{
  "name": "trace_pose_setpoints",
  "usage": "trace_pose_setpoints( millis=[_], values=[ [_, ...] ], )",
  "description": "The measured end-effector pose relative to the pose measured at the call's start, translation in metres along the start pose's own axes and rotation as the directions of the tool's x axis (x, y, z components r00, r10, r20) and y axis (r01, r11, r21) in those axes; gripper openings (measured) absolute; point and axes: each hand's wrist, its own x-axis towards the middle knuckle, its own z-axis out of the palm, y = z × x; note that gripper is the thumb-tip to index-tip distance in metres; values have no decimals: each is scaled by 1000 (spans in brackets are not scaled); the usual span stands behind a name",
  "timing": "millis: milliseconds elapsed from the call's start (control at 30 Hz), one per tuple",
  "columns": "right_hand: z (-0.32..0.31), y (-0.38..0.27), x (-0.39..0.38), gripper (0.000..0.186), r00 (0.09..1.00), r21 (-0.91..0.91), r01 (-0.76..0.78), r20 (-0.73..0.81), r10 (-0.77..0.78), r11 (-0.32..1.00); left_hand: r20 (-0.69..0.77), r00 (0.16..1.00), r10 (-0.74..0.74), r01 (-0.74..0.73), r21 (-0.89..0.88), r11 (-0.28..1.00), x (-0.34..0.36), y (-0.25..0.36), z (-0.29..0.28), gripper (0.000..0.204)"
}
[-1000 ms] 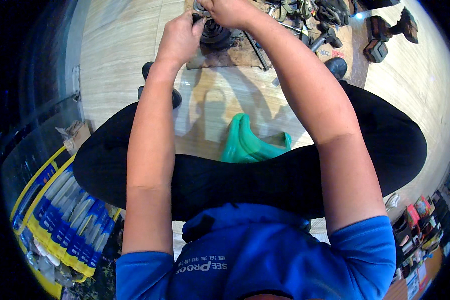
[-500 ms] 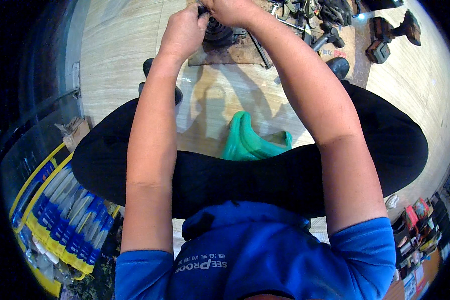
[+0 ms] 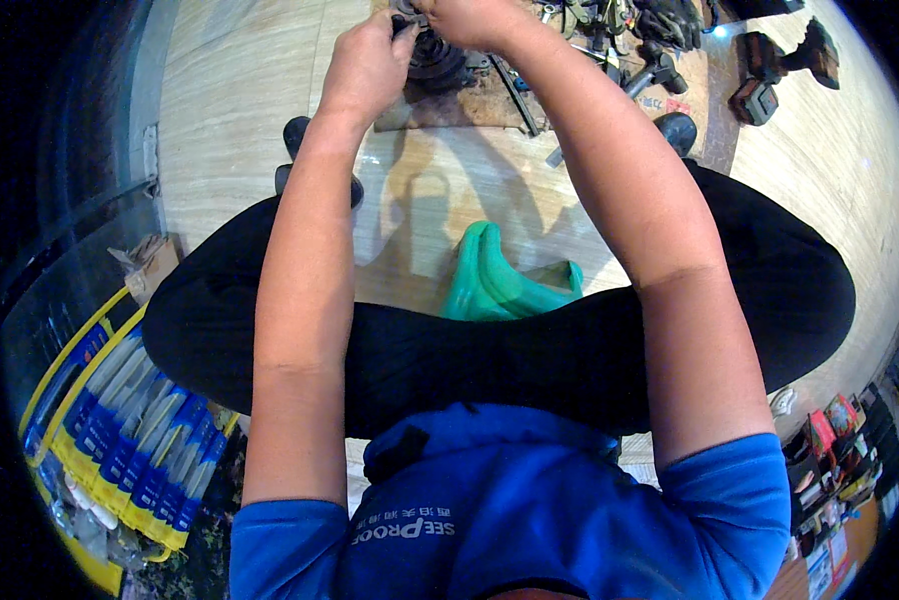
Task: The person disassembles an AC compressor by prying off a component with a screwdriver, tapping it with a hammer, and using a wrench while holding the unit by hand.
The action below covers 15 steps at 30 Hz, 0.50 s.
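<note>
Both arms reach forward to the top edge of the view. My left hand (image 3: 367,62) is closed, its thumb pressed along a small black piece (image 3: 402,22) that I cannot identify. Close beside it, my right hand (image 3: 470,22) has its fingers curled in at a greyish metal bit. What it grips is mostly hidden by the hand and the frame edge. Just below the hands sits a dark, round, ringed mechanical part (image 3: 436,70), on a worn brown board (image 3: 470,112). A thin dark bar (image 3: 515,95) lies right of that part.
Hand tools (image 3: 610,25) and dark gloves (image 3: 673,22) crowd the board's right side, with a black-headed tool (image 3: 657,75). Black power tools (image 3: 785,60) lie farther right. A green plastic stool (image 3: 470,285) stands between my legs. Blue-and-yellow packages (image 3: 135,440) hang at lower left.
My right hand has shifted slightly right and nearer, uncovering a bit of grey metal between the hands. The left hand stays almost in place.
</note>
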Motion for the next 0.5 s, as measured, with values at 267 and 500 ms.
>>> trace_pose_setpoints(
  millis=[267, 500],
  values=[
    [4, 0, -2, 34, 1000, -13, 5, -7, -5, 1000, -32, 999, -11, 10, -49, 999, -4, 5, 3, 23],
    [4, 4, -4, 34, 998, -12, 49, -33, -49, 999, -86, 996, 5, -8, -34, 999, -6, -1, 11, 23]
  ],
)
